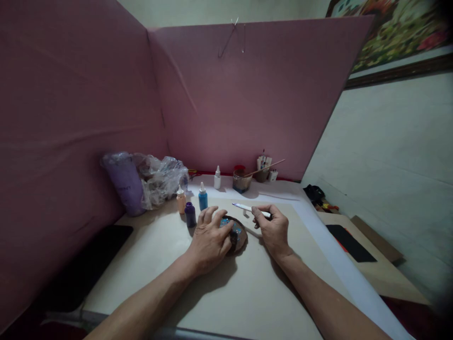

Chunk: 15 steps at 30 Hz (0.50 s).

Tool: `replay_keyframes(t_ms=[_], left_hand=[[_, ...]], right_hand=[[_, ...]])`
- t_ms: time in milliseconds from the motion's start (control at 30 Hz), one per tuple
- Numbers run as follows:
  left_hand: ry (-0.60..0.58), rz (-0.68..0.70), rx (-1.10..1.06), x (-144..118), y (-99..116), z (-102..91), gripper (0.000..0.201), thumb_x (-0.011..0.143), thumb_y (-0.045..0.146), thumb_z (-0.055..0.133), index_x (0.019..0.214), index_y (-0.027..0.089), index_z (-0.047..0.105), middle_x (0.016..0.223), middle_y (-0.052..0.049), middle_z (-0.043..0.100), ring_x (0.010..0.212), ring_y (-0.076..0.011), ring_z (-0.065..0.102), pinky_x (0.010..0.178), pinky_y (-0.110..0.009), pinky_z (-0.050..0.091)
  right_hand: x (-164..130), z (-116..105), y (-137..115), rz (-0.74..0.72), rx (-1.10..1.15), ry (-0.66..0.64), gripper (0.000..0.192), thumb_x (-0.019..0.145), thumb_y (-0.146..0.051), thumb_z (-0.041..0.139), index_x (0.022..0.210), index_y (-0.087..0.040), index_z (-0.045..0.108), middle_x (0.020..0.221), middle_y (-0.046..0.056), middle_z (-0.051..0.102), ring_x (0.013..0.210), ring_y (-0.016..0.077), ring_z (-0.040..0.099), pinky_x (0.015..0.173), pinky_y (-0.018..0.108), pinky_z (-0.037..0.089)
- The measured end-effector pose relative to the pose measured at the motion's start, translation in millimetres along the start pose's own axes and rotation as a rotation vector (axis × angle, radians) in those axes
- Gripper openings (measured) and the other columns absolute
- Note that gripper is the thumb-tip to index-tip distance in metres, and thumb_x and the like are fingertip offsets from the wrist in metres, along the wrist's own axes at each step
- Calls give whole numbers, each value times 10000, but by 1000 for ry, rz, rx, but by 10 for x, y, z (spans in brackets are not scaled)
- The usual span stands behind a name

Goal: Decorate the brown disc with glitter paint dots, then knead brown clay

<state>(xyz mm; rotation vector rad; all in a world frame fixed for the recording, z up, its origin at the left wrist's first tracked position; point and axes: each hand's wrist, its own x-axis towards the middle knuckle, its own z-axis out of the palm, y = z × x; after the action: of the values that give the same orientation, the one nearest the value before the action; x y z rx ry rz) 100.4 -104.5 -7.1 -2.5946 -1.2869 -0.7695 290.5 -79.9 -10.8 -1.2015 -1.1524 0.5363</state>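
Note:
My left hand (210,238) is curved over a rounded brown piece painted with blue patches (238,232), holding it against the table, and its fingers hide much of it. My right hand (274,230) grips a slim white pen-shaped tool (253,209) whose purple tip points left above the piece; I cannot tell whether it is a brush or a pen. Just past the left fingers stand an uncapped purple paint bottle (190,215), a blue paint bottle (203,197) and a peach paint bottle (181,200). A small white cap-like thing (245,212) lies behind the tool.
At the back are a white bottle (217,178), a jar of dark liquid (242,182) with a stick across it, and a brush holder (262,172). Left stand a purple tumbler (123,184) and crumpled plastic (161,179). Pink panels (240,99) enclose the table.

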Motion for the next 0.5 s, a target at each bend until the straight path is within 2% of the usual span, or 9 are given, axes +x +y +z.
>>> replay_keyframes(t_ms=[133, 267, 500], left_hand=[[21, -55, -29, 8, -27, -36, 331, 816, 216, 510, 1112, 258, 650, 1280, -74, 493, 1259, -317, 321, 1047, -508, 278], [5, -19, -37, 0, 3, -16, 285, 839, 281, 506, 1071, 267, 671, 1281, -65, 505, 1259, -317, 323, 1054, -523, 265], [-29, -2, -10, -15, 28, 54, 313, 856, 346, 496, 1106, 260, 662, 1333, -79, 475, 1302, -322, 281, 1088, -525, 225]], right_hand=[[2, 7, -12, 4, 10, -1, 278, 743, -427, 689, 752, -157, 622, 530, -6, 614, 446, 121, 546, 460, 230, 454], [1, 2, -15, 9, 20, -2, 279, 740, -428, 689, 752, -157, 622, 553, 2, 626, 451, 119, 546, 451, 226, 452], [-2, -3, -3, 18, 12, -7, 287, 743, -438, 682, 754, -159, 619, 535, -3, 613, 457, 126, 552, 466, 237, 459]])
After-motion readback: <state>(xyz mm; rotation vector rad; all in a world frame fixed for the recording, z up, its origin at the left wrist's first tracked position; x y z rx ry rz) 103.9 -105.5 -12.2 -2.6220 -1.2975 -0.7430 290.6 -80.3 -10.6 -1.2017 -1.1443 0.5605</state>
